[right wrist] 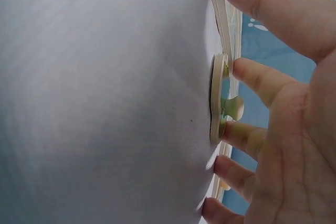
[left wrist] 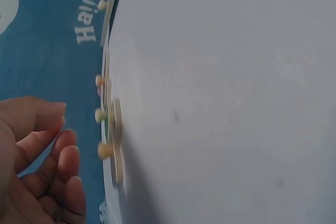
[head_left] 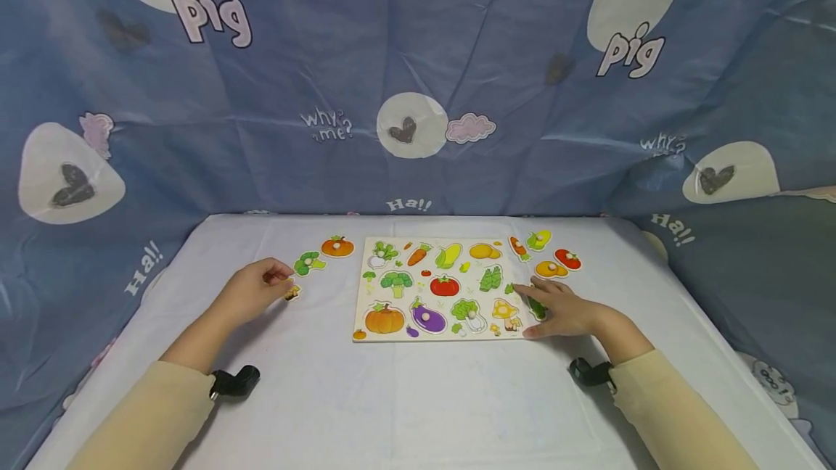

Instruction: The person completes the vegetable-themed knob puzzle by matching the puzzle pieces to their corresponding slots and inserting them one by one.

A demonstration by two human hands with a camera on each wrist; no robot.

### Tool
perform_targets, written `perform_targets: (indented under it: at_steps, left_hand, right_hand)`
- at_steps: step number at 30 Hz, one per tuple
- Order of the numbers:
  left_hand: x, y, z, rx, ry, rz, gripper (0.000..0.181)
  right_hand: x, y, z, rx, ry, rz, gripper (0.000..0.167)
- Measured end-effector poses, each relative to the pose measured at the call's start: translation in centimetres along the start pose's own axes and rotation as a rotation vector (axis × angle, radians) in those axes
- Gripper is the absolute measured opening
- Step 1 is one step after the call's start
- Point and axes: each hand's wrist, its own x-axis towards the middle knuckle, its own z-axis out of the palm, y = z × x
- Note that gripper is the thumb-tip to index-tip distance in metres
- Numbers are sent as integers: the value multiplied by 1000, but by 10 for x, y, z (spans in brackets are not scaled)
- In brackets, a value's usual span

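My left hand [head_left: 253, 290] hovers over the left side of the table, fingers loosely curled, beside a mushroom piece [head_left: 292, 291]. In the left wrist view a small gap separates its fingertips from the knobbed pieces [left wrist: 116, 140]. A broccoli piece [head_left: 308, 263] and a pumpkin piece [head_left: 337, 246] lie just beyond. The right hand [head_left: 567, 309] is spread over the right edge of a wooden vegetable puzzle board [head_left: 418, 336]. Under its fingers sits a green knobbed piece [head_left: 538, 308], partly hidden. The right wrist view shows fingertips touching that piece [right wrist: 216, 100] and the thumb at the board's edge.
Carrot [head_left: 519, 249], corn [head_left: 538, 240], tomato [head_left: 567, 260] and potato [head_left: 551, 269] pieces lie right of the board. Knobs show on the eggplant [head_left: 428, 315] and bok choy [head_left: 468, 314] in the board. A blue printed cloth [head_left: 418, 56] hangs behind the white table [head_left: 418, 405].
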Motion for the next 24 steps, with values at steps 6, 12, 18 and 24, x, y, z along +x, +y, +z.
perform_targets:
  at_steps: [6,12,18,24]
  left_hand:
    - [-5,-12,-5,14,26,-11,26]
    - [-5,-17,-4,19,24,-27,27]
    - [4,-18,1,39,-1,-61,28]
    - [9,-21,3,61,-25,-107,27]
  right_hand:
    - [0,-1,0,-7,1,0,99]
    - [0,2,1,-8,-2,-5,99]
    - [0,2,0,-13,1,1,99]
    - [0,-2,-1,-8,-3,-13,98]
